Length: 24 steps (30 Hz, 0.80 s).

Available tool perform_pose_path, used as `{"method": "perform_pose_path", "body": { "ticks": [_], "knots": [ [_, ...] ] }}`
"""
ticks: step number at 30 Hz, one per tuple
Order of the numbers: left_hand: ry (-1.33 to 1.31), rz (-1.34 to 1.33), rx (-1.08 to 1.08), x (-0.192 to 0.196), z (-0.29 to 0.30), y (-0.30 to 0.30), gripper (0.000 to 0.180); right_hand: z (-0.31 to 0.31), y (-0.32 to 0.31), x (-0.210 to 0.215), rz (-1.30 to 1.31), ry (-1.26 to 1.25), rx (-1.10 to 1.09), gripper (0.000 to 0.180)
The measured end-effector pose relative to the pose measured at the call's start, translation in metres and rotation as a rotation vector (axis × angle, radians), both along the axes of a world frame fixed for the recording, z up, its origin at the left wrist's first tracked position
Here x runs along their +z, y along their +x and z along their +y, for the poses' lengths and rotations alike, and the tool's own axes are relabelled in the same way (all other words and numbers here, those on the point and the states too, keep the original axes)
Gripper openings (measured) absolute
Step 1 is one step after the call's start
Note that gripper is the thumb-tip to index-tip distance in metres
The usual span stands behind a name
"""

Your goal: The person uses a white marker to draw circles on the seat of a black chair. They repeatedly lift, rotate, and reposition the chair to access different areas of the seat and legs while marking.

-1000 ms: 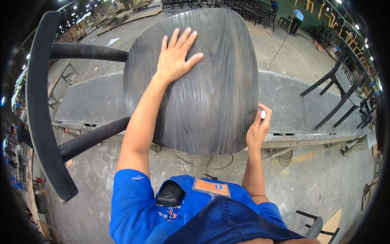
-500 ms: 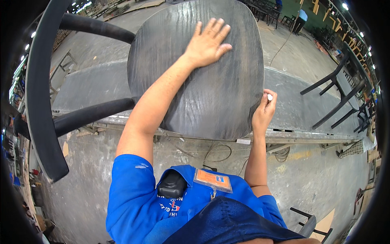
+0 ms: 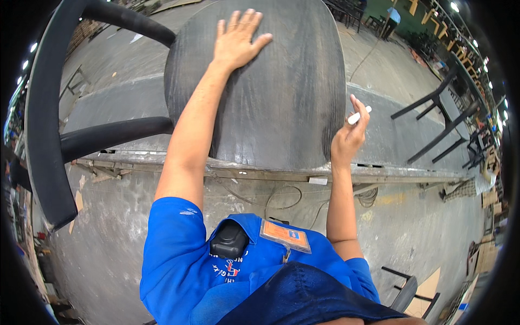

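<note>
A chair with a dark, wood-grained seat [image 3: 287, 92] stands before me on a long grey bench. Its black curved backrest [image 3: 46, 119] is at the left, joined by two black struts. Flat on the far left part of the seat lies my left hand [image 3: 235, 43], fingers spread and empty. My right hand [image 3: 349, 138] is by the seat's right edge, holding a short white stick [image 3: 359, 115], perhaps chalk or a marker, between thumb and fingers. Whether this hand touches the edge I cannot tell.
The grey bench [image 3: 374, 135] runs left to right under the chair. Another black chair [image 3: 449, 108] stands on it at the right. A cable [image 3: 290, 197] lies coiled on the floor below. A person [image 3: 391, 23] bends over far off at the back right.
My left hand has slid left and slightly away across the seat. My right hand has come a little off the right edge, showing more of the white stick.
</note>
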<state>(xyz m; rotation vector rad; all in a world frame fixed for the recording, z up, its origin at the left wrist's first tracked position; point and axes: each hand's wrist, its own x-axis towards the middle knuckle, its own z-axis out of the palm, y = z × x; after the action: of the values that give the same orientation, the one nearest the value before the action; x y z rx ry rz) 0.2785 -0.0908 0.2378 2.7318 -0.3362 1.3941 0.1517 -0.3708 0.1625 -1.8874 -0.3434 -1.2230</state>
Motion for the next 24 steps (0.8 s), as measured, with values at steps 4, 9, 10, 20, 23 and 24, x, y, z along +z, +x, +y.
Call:
{"method": "perform_pose_path", "body": {
  "ticks": [4,9,10,20,23,24],
  "knots": [
    [-0.038,0.04,0.049,-0.01,0.0,-0.012,0.069,0.002,0.004,0.003,0.071,0.055,0.06,0.028],
    [0.16,0.104,-0.2,-0.03,-0.025,-0.078,0.068,0.001,-0.001,-0.001,0.1,0.221,0.186,0.024],
    [0.168,0.146,-0.258,-0.034,-0.026,-0.094,0.067,0.001,-0.004,-0.003,0.096,0.245,0.216,0.024],
    [0.018,-0.066,-0.044,0.012,0.04,-0.056,0.069,-0.001,-0.035,-0.031,0.016,0.251,0.281,0.027],
    [-0.05,-0.122,0.132,0.022,0.039,-0.027,0.068,0.0,-0.038,-0.032,0.013,0.2,0.25,0.027],
    [-0.058,-0.136,0.142,0.024,0.032,-0.017,0.067,0.0,-0.037,-0.03,0.013,0.192,0.258,0.027]
  ]
}}
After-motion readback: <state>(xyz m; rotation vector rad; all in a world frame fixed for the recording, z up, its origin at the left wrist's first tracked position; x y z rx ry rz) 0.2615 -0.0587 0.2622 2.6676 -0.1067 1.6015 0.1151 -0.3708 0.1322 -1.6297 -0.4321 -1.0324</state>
